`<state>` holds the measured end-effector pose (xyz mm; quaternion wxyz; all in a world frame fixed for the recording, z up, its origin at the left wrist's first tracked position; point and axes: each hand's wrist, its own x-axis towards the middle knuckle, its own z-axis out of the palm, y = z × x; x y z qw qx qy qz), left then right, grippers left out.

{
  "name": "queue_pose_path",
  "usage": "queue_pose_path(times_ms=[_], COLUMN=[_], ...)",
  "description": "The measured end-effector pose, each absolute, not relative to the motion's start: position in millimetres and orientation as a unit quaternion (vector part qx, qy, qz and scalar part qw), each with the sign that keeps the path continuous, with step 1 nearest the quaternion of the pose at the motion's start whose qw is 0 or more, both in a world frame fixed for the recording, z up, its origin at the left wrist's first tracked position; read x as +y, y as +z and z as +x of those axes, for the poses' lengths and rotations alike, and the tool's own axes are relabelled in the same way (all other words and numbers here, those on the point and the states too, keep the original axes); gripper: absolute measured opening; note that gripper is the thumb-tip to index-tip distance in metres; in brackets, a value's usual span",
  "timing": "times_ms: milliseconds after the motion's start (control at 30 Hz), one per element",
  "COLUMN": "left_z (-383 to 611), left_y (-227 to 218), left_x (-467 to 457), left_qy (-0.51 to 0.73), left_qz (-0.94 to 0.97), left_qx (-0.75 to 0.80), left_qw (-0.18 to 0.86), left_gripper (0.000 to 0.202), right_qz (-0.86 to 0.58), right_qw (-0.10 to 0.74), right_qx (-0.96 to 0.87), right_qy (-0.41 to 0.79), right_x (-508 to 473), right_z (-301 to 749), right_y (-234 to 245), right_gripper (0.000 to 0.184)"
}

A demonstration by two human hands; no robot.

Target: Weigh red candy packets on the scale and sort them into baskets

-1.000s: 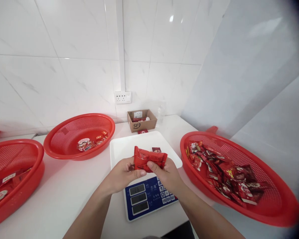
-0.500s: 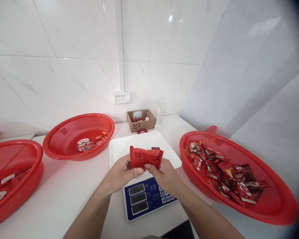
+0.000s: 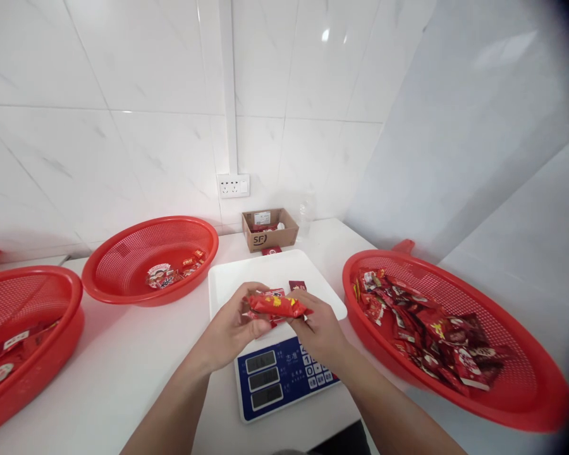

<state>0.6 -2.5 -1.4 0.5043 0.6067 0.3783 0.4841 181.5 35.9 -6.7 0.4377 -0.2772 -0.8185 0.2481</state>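
One red packet (image 3: 279, 306) lies between my fingers (image 3: 260, 327), left hand (image 3: 232, 328) clamped on its nine o'clock end, right hand (image 3: 322, 332) on its three o'clock end, above the scale (image 3: 227, 284). At three o'clock, a big basket (image 3: 526, 395) holds many wrapped snacks (image 3: 422, 322); at ten and nine, the far basket (image 3: 123, 259) and near basket (image 3: 9, 297) hold a few; at twelve, a cardboard box (image 3: 279, 239) holds some.
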Motion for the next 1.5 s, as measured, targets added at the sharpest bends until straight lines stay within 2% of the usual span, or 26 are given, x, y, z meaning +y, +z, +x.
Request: queue_pose_path(times_ms=[67, 133, 300, 433, 567, 667, 733, 900, 1000, 1233, 1400, 1500], left_z=[-2.0, -3.1, 0.9, 5.3, 9.7, 12.3, 13.1, 12.1, 11.2, 10.2, 11.4, 12.3], left_y=[-1.6, -1.6, 1.8, 4.4, 3.4, 2.0, 1.3, 0.0, -2.2, -6.5, -4.4, -0.6], left_x=[-4.2, -5.1, -4.0, -2.1, -0.5, 0.5, 1.0, 0.6, 0.7, 2.7, 1.4, -0.4], left_qy=[0.466, 0.456, 0.477, 0.530, 0.589, 0.616, 0.615, 0.538, 0.529, 0.572, 0.561, 0.531], left_qz=[0.601, 0.578, 0.492, 0.430, 0.406, 0.407, 0.422, 0.509, 0.520, 0.517, 0.510, 0.516], left_qx=[0.379, 0.387, 0.378, 0.363, 0.366, 0.367, 0.364, 0.364, 0.374, 0.364, 0.373, 0.373], left_qw=[0.528, 0.554, 0.622, 0.635, 0.595, 0.565, 0.558, 0.565, 0.557, 0.523, 0.535, 0.559], left_gripper=[0.068, 0.074, 0.056, 0.044, 0.047, 0.066, 0.072, 0.042, 0.034, 0.029, 0.027, 0.034], right_qz=[-0.254, -0.240, -0.246, -0.319, -0.381, -0.316, -0.297, -0.381, -0.386, -0.364, -0.389, -0.391], right_qw=[0.451, 0.458, 0.449, 0.441, 0.409, 0.351, 0.343, 0.386, 0.385, 0.373, 0.403, 0.420], right_qx=[-0.838, -0.848, -0.853, -0.802, -0.681, -0.674, -0.682, -0.679, -0.685, -0.683, -0.679, -0.689], right_qy=[0.173, 0.118, 0.104, 0.247, 0.473, 0.568, 0.574, 0.494, 0.484, 0.512, 0.474, 0.443], right_x=[40.4, 44.3, 47.4, 44.5, 41.1, 39.0, 38.1, 38.7, 38.7, 35.5, 34.5, 33.2], right_z=[185.5, 189.0, 192.6, 189.0, 182.4, 179.8, 179.5, 180.8, 181.5, 180.1, 178.9, 178.8], right_y=[-9.2, -10.9, -11.9, -13.9, -15.0, -12.9, -11.3, -11.4, -12.6, -8.7, -5.0, -4.7], right_gripper=[0.021, 0.027, 0.039, 0.044, 0.065, 0.052, 0.041, 0.037, 0.037, 0.044, 0.039, 0.036])
